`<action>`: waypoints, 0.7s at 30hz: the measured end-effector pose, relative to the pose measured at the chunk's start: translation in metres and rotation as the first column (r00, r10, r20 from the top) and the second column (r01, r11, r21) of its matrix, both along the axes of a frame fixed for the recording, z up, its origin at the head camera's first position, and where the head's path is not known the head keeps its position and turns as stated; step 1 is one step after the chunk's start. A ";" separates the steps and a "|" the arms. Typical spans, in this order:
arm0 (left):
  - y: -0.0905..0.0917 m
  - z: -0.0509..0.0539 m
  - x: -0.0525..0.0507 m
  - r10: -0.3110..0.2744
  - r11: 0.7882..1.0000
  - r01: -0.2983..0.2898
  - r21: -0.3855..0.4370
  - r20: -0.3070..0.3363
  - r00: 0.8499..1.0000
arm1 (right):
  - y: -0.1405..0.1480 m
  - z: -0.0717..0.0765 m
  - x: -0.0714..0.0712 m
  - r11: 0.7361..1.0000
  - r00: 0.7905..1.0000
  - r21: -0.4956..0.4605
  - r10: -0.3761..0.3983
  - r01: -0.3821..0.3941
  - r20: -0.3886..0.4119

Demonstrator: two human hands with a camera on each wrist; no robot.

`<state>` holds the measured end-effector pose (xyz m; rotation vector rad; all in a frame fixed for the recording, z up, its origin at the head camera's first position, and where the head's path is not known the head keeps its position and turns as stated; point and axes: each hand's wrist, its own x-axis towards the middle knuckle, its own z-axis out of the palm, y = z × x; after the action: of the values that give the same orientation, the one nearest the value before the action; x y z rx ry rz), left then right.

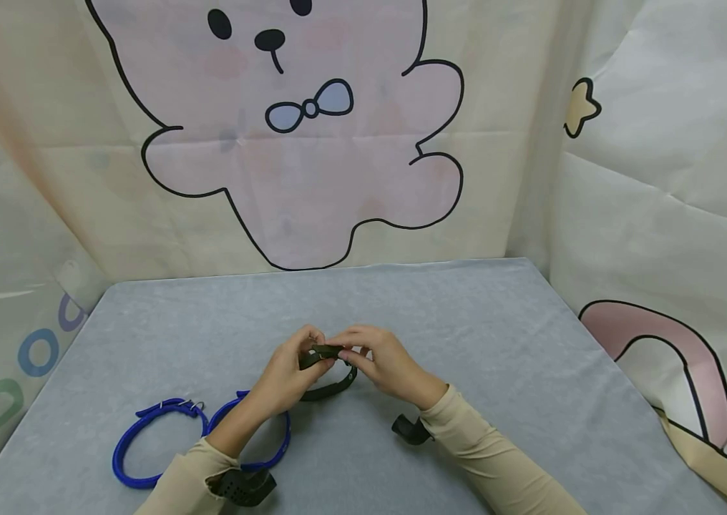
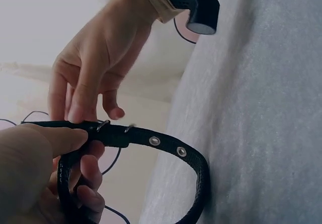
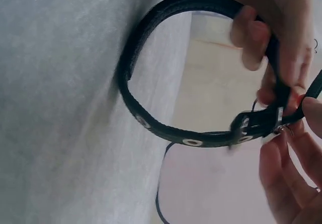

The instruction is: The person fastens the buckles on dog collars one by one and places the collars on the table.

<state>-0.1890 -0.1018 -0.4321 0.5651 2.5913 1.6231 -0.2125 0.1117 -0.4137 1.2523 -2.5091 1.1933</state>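
Note:
A dark buckled collar [image 1: 331,390] with metal eyelets is held up in a loop above the table. My left hand [image 1: 289,372] grips its strap close to the buckle, thumb on top and fingers curled beneath. From the other side, my right hand [image 1: 392,361] pinches the strap end at the buckle between thumb and fingers. In the left wrist view the collar [image 2: 201,183] shows round eyelets and a squared strap tip. The right wrist view shows the collar [image 3: 216,138] threaded through its metal buckle, with some blur there.
Left of the hands, a blue collar [image 1: 120,450] lies on the grey cloth-covered table [image 1: 466,322]. A second blue loop [image 1: 280,447] lies beside it, partly behind my left forearm. Printed fabric walls [image 1: 370,179] rise behind and at both sides.

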 end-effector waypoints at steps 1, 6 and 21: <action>0.000 0.001 0.000 0.004 1.000 -0.004 0.011 0.003 1.000 | 0.000 0.000 0.000 1.000 1.000 -0.001 -0.003 0.003 0.007; -0.001 0.003 0.000 0.001 0.999 -0.002 0.047 0.006 1.000 | -0.002 -0.003 -0.001 0.999 0.999 -0.030 -0.026 0.027 0.024; -0.004 0.002 -0.003 0.017 0.997 -0.017 0.077 -0.003 1.000 | 0.001 -0.008 -0.008 0.993 0.986 -0.073 -0.083 0.094 0.145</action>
<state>-0.1923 -0.1055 -0.4303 0.5519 2.5528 1.7347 -0.2209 0.1129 -0.4219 1.0609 -2.5550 1.3919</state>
